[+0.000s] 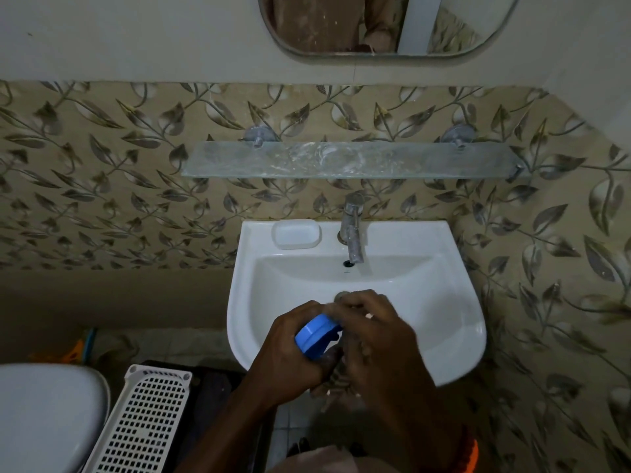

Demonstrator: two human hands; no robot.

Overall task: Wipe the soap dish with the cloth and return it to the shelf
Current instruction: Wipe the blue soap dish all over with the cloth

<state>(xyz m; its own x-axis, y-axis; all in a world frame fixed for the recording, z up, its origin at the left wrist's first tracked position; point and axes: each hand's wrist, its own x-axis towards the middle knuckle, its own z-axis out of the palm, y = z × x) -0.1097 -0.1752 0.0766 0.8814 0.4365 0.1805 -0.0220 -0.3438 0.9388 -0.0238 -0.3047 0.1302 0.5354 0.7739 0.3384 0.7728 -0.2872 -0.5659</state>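
My left hand point(290, 353) grips a blue soap dish point(316, 334), tilted on its edge over the front of the white sink point(444, 336). Pressed against the dish, my right hand point(379, 339) holds a dark cloth point(336, 384); most of the cloth is hidden under my fingers, and a bit hangs below them. The glass shelf point(355, 162) on the wall above the tap holds nothing.
A white bar of soap point(296, 234) lies on the sink's back ledge, left of the metal tap point(351, 227). A white perforated basket point(143, 421) and a toilet lid point(44, 414) stand at lower left. A mirror point(386, 25) hangs above.
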